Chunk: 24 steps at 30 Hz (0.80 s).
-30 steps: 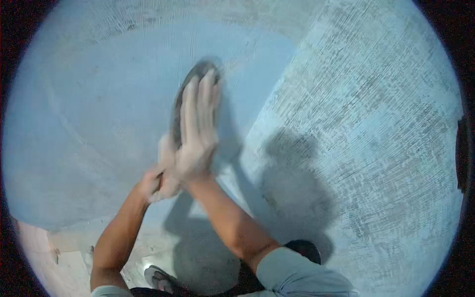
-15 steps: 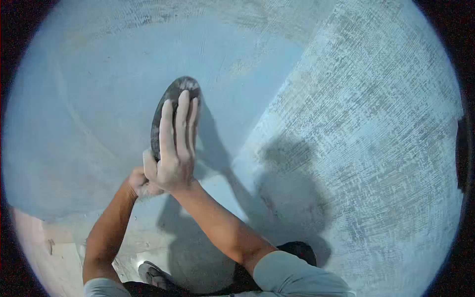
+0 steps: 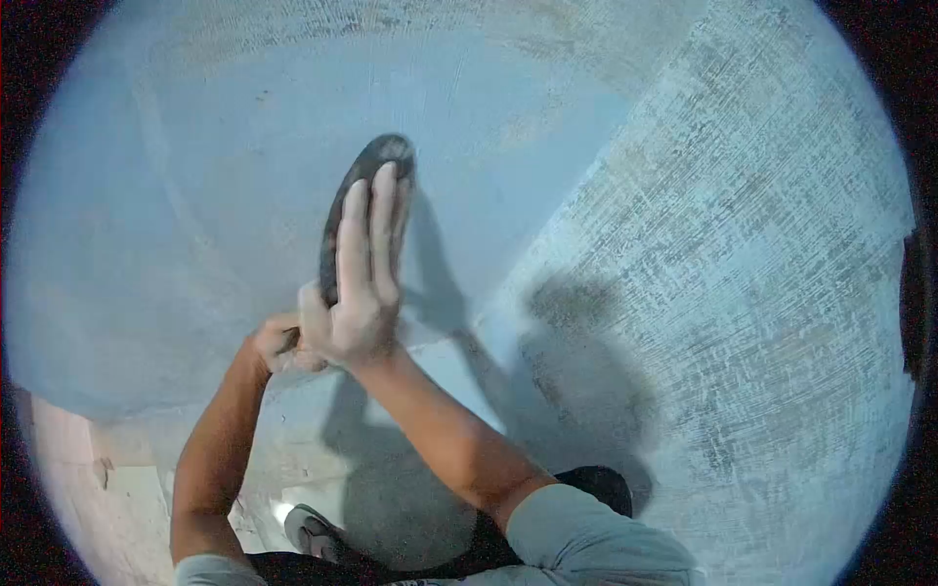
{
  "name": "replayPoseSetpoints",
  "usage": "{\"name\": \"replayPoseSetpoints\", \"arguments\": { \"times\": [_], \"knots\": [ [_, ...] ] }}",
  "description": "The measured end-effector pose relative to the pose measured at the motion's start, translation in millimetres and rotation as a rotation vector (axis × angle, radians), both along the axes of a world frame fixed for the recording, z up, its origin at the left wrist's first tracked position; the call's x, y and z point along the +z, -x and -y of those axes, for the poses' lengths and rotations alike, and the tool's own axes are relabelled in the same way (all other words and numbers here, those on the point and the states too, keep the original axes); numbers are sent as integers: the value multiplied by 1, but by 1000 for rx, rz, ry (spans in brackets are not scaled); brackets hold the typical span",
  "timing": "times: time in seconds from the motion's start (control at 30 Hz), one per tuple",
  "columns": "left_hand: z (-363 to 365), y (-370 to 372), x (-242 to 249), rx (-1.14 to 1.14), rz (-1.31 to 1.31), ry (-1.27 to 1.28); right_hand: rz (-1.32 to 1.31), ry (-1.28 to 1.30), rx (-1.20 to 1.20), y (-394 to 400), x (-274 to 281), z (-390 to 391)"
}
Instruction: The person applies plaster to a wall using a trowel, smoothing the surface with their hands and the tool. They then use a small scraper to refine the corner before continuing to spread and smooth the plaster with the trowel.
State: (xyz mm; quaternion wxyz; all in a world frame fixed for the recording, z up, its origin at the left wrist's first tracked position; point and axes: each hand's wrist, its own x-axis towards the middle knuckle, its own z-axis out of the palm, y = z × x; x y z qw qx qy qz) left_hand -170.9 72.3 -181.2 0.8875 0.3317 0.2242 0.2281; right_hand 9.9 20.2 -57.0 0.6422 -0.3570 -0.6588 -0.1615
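Note:
A dark, dusty trowel-like tool with a rounded tip points up and slightly right against a smooth blue-grey plastered surface. My right hand, coated in pale dust, lies flat along the tool with its fingers stretched toward the tip. Just below and to the left, my left hand is closed in a fist at the tool's lower end. Its grip there is mostly hidden behind the right hand. Shadows of the arms and tool fall to the right.
On the right spreads a rougher, streaked surface, meeting the smooth area along a slanting edge. Sandalled feet show below, with one sandal at bottom left. Pale blocks or boards lie at the lower left.
Both hands and the tool have moved a little up and to the right in the view, and the tool looks narrower. The whole scene has also shifted slightly right.

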Motion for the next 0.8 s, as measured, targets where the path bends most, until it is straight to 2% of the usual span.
{"name": "replayPoseSetpoints", "arguments": {
  "times": [0.03,0.07,0.17,0.2,0.27,0.37,0.4,0.47,0.5,0.57,0.6,0.63,0.67,0.73,0.77,0.8],
  "knots": [
    [1,3,-3,-12,31,67,20,17,12,5,0,1],
    [3,-7,-10,112,-39,181,35,42,-24,-1,0,6],
    [50,-67,82,254,-50,-315,29,-63,-98,-38,46,-5],
    [46,-81,111,197,-46,-319,-96,-87,-26,-53,64,-9],
    [49,-101,178,103,-103,-518,-244,-77,36,-72,95,-12],
    [57,-104,187,137,-112,-484,-227,2,-43,-74,107,-5],
    [47,-94,170,91,-99,-515,-166,-5,-90,-66,94,-3],
    [22,-59,106,-5,-44,-467,-63,-37,-115,-41,59,-1],
    [25,-46,81,130,-146,-269,-16,-53,-90,-26,37,-1],
    [31,-31,42,188,-159,-46,-37,-57,-20,-8,0,-1],
    [30,-28,27,112,-71,-31,-46,-57,13,-7,-9,-1],
    [31,-31,33,34,14,-19,-23,-105,-9,-16,2,-2],
    [34,-45,38,49,61,-98,-3,-152,-33,-33,17,-8],
    [47,-91,97,59,87,-299,-147,-123,51,-64,52,-11],
    [44,-103,122,56,73,-427,-302,-53,161,-73,67,-9],
    [41,-103,135,34,64,-428,-354,-15,193,-72,78,-5]
  ]
}}
